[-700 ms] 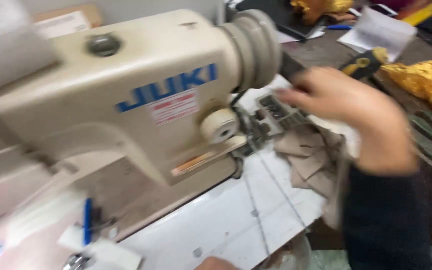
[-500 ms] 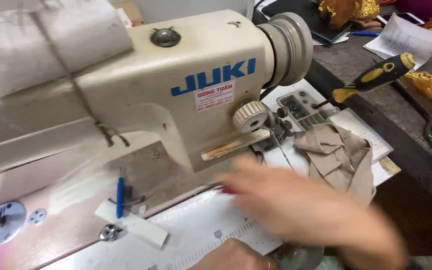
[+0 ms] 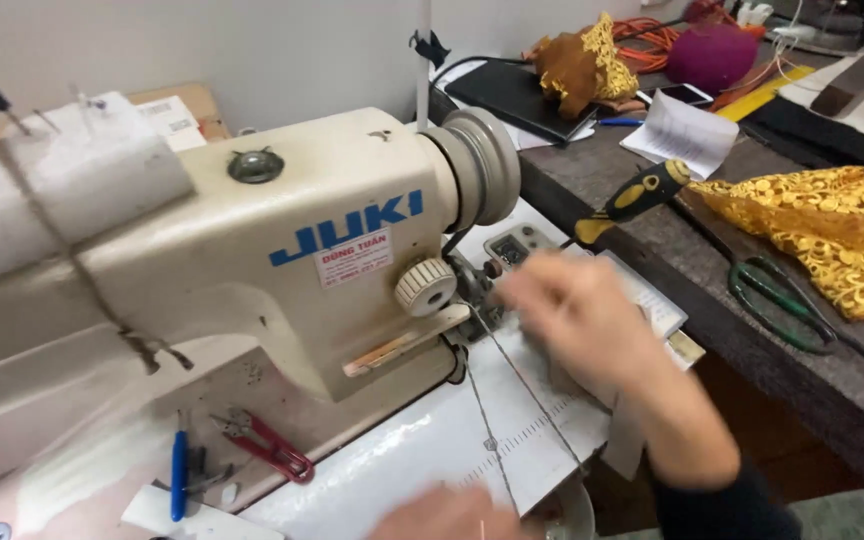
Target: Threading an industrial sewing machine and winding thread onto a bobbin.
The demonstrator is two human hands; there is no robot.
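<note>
Right hand: the right hand (image 3: 577,315), blurred with motion, sits at centre-right of the frame, just in front of the sewing machine (image 3: 282,260) near its dial knob (image 3: 425,286). A moment earlier it swept low across the lower middle; before that it was up at the right by the folded beige cloth.
Right grip: fingers look loosely curled and pinched on the thread; the blur leaves this uncertain.
Thread: two thin thread (image 3: 512,400) lines run taut from the right hand down toward the lower centre of the frame, so a length has just been drawn out across the white counter (image 3: 432,450).
Left hand: the left hand (image 3: 442,515) shows only partly at the bottom edge, where the thread ends; its grip cannot be told.
Machine bed: red snips (image 3: 267,447) and a blue tool (image 3: 179,475) lie at lower left.
Right side: a yellow-handled screwdriver (image 3: 632,200), green-handled scissors (image 3: 782,300) and gold lace fabric (image 3: 832,235) lie on the dark counter (image 3: 652,270).
</note>
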